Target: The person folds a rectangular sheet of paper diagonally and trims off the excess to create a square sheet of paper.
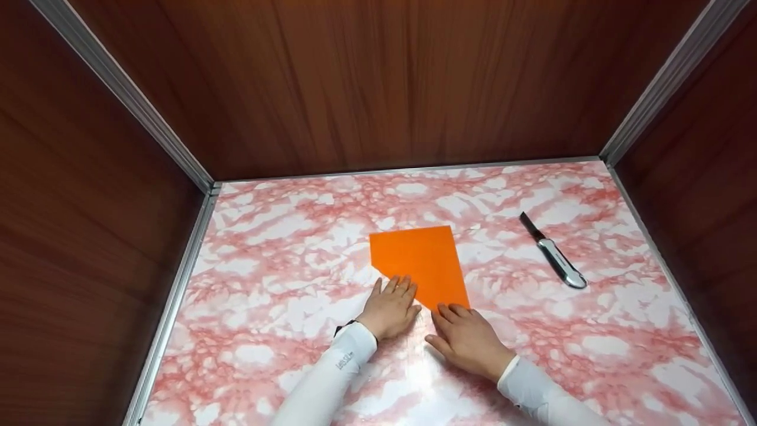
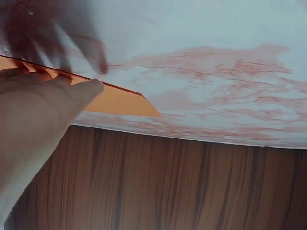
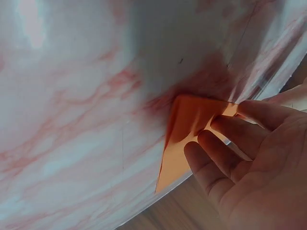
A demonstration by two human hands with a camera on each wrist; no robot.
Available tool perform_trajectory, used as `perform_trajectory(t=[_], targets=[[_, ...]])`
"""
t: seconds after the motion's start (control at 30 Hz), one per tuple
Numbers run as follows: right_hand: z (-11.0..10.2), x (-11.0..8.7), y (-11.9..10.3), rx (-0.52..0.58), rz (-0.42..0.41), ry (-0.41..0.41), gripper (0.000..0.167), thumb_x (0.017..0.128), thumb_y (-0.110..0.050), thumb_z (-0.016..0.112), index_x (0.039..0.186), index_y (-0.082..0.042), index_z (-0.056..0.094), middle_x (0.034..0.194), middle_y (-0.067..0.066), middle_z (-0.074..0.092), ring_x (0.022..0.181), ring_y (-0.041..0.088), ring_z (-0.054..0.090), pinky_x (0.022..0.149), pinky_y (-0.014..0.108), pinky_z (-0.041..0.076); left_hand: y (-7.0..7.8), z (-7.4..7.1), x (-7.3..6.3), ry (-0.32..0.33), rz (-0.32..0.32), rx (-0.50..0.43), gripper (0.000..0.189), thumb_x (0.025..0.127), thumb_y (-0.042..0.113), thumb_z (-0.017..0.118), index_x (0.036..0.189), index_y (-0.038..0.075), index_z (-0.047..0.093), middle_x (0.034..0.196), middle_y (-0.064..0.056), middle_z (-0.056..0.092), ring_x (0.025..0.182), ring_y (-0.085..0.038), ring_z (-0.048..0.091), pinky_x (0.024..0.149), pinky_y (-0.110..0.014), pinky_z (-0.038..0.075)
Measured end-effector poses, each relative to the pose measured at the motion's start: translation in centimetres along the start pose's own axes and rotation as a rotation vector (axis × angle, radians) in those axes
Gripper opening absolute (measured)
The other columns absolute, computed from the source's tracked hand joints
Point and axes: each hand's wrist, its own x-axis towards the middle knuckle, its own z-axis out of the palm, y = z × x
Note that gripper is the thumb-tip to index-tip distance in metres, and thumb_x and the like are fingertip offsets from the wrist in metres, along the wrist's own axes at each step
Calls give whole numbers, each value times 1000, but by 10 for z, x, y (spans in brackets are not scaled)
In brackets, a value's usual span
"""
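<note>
Two white sleeves (image 1: 322, 378) reach in from the near side. The left hand (image 1: 390, 310) is at the paper's 7 o'clock, fingers straight and slightly parted across its slanted edge. The right hand (image 1: 470, 343) is at 5 o'clock, fingers gently bent and a little apart, tips at the near corner; whether all of them press down, I cannot tell. Neither hand clamps anything.

Between and beyond them the orange paper (image 1: 420, 254) lies on the table, apparently folded along that slanted edge. Uneven pressure could slide the sheet or set the crease crooked — and lifting too soon could let the fold spring open. The left fingers also cover part of the edge, making it harder to check.

At the paper's 3 o'clock, well apart, lies a knife (image 1: 553, 251), blade bared toward 11 o'clock; a wide rightward sweep could meet it. Farthest, at 12, stands a brown wooden wall (image 1: 378, 83).
</note>
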Motion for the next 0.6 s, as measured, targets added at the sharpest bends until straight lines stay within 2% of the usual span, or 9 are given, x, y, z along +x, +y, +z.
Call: perform_trajectory(t=[0.2,0.33,0.43,0.6], targets=[[0,-1,-1,16,-6,3,69,99,-60,36,136,-6,57,141,13,51,126,32,46,99,53,38,-2,0,3,11,5,-23,58,104,50,30,153,20,33,159,-2,24,144,-36,16,110,-60,15],[-1,0,1,37,-9,18,63,99,-57,40,136,-9,58,139,12,53,125,31,48,98,52,39,-5,4,8,65,-4,-38,53,103,47,37,149,22,42,155,-1,31,142,-41,19,108,-62,18],[-1,1,4,51,-24,39,56,99,-51,46,135,-10,59,137,11,55,123,32,50,97,52,40,-7,7,10,101,-10,-54,50,102,46,41,145,22,46,152,-1,36,141,-44,21,108,-63,19],[-6,3,11,105,-48,44,47,97,-38,56,134,-10,60,136,10,57,120,33,52,95,52,41,-7,7,12,125,-4,-50,50,101,49,44,143,22,48,150,-2,38,140,-45,22,107,-64,18]])
